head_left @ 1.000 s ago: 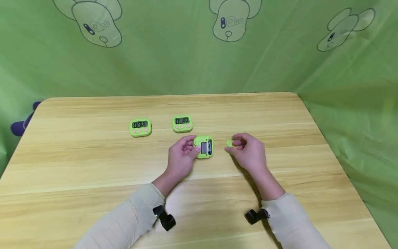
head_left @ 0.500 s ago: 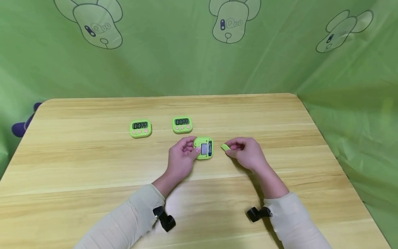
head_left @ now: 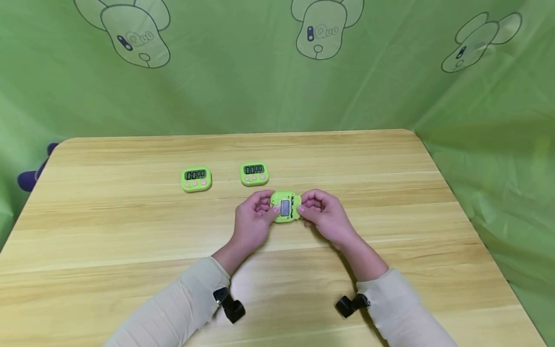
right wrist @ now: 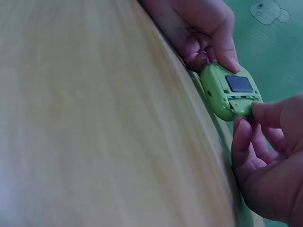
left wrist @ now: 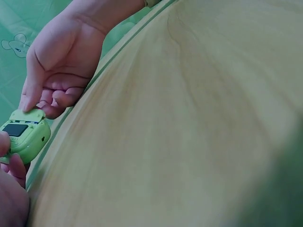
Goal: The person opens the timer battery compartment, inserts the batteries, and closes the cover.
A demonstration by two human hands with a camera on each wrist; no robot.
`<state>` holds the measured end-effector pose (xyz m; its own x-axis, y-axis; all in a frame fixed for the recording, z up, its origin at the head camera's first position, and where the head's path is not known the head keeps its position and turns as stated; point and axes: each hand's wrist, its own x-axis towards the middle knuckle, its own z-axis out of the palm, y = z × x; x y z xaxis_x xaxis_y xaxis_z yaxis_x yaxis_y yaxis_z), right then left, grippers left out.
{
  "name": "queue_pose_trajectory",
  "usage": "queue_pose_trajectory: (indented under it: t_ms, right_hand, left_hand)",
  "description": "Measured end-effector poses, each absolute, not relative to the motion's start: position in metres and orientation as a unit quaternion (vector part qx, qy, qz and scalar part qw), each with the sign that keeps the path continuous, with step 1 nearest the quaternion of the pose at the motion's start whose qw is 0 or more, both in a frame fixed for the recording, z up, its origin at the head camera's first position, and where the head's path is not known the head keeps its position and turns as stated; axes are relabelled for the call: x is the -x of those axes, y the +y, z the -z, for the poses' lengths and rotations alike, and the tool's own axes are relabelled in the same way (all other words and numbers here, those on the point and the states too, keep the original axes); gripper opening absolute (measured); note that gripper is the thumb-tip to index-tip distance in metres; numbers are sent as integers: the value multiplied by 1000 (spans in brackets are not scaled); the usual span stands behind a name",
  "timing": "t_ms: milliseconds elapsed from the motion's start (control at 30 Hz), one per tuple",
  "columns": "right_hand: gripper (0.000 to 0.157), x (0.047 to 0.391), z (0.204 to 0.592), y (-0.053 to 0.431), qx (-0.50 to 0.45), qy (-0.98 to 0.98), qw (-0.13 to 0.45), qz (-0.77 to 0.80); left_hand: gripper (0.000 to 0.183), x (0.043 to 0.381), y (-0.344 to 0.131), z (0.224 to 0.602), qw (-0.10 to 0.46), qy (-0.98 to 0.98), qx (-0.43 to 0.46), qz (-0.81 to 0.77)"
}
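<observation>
Between my hands is a green digital timer (head_left: 284,208), its back face up with a dark rectangle in the middle. My left hand (head_left: 253,219) grips its left side, thumb on the back. With thumb and fingers my right hand (head_left: 329,217) pinches a small green battery cover (right wrist: 242,106), which lies over the battery slot at the timer's right edge. In the right wrist view the cover sits slightly askew, with a dark gap along its inner edge. The left wrist view also shows the timer (left wrist: 29,137) between both hands.
Two more green timers, one at the left (head_left: 196,179) and one nearer the middle (head_left: 254,174), lie face up on the wooden table (head_left: 130,217), their displays showing zeros. A green curtain (head_left: 243,91) hangs behind the table.
My right hand has picked the battery cover up off the table and brought it left onto the timer's battery slot. The left hand and its timer have stayed in place.
</observation>
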<state>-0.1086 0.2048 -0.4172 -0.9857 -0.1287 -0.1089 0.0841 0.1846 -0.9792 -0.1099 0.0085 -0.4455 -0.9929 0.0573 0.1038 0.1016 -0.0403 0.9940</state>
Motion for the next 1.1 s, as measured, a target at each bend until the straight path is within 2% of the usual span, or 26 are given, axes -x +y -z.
queue_pose_trajectory:
  t_ms: [367,700,900,1100]
  right_hand:
    - [18,107,422,198,33,806,-28,590]
    - [22,104,424,191,4,804,-42,593]
    - [19,93,418,171,19,846,-133,516]
    - [29,91,427,169,38,806,-128,576]
  left_hand:
    - [34,110,8,444,2,-689,51,723]
    - [34,110,8,445,7,-694,47,718]
    - [34,110,8,443,14,-696,39,717]
    - [32,109,8,445,23,-701,27,712]
